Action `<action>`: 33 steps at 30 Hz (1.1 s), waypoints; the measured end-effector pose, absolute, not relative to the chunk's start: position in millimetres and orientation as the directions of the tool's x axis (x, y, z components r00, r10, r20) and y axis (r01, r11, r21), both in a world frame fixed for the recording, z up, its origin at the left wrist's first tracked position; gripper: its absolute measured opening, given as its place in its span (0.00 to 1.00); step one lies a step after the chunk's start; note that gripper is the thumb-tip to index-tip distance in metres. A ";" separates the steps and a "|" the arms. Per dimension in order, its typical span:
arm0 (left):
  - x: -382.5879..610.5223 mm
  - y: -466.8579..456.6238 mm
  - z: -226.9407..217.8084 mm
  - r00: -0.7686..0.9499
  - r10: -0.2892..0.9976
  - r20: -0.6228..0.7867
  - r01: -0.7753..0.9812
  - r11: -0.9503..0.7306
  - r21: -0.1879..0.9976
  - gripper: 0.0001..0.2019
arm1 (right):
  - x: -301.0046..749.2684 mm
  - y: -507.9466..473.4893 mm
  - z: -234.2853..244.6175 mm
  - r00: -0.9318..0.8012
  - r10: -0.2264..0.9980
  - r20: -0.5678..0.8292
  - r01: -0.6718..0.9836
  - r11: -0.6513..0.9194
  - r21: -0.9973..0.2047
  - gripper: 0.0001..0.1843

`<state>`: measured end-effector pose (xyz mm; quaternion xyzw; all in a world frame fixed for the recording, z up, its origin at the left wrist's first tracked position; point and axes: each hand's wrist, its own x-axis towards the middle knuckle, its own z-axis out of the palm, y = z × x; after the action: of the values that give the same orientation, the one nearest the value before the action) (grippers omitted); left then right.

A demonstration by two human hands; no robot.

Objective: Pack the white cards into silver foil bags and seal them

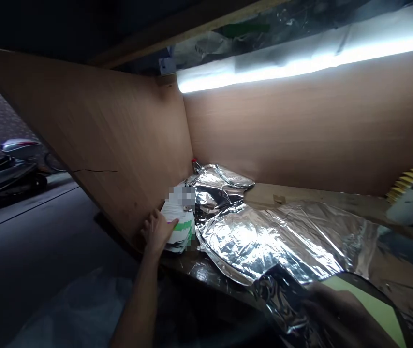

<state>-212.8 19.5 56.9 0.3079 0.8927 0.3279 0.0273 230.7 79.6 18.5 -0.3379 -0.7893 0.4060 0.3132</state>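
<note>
My left hand point(156, 230) is closed on the left edge of a stack of printed papers point(177, 212) with green bands, its thumb lying on top and its fingers at the side by the wooden panel. In the lower right, my right hand point(340, 309), dark and somewhat blurred, pinches a crumpled piece of silver foil film point(282, 295). Beside and partly under this hand lies a pale yellow-green sheet point(368, 299). A large shiny foil sheet point(264, 237) spreads across the worktop between the two hands, with more crumpled foil point(215, 186) behind the papers.
Wooden panels stand at the left point(119, 130) and back point(301, 125). A bright tube light point(301, 65) runs under the shelf above. A small red-capped item point(194, 162) sits in the corner. Yellow-edged stacked items point(405, 191) stand at the right. A parked scooter point(10, 169) is beyond the panel.
</note>
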 end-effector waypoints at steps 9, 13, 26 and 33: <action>-269.4 -23.0 51.9 -0.868 0.283 0.408 0.496 0.510 0.703 0.17 | 206.1 88.7 39.8 -0.680 0.699 0.223 0.145 0.426 -0.893 0.22; -233.5 -54.1 60.4 -0.889 0.263 0.376 0.437 0.237 0.868 0.20 | 190.9 87.4 53.5 -0.662 0.739 0.125 -0.027 0.144 -0.989 0.20; -12.7 22.9 1.3 0.037 0.998 -0.044 -0.723 0.057 0.688 0.25 | 138.0 124.1 40.6 -0.424 0.868 0.260 -0.154 0.214 -0.965 0.20; 3.4 56.2 30.1 0.171 0.984 0.050 -0.794 0.108 0.598 0.44 | 204.0 116.9 43.7 -0.510 0.857 -0.072 -0.430 -0.327 -0.841 0.25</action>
<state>3.4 56.2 30.1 0.2569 0.1848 0.6166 0.7208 204.0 116.9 43.7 -0.2650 -0.4023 0.7703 0.4178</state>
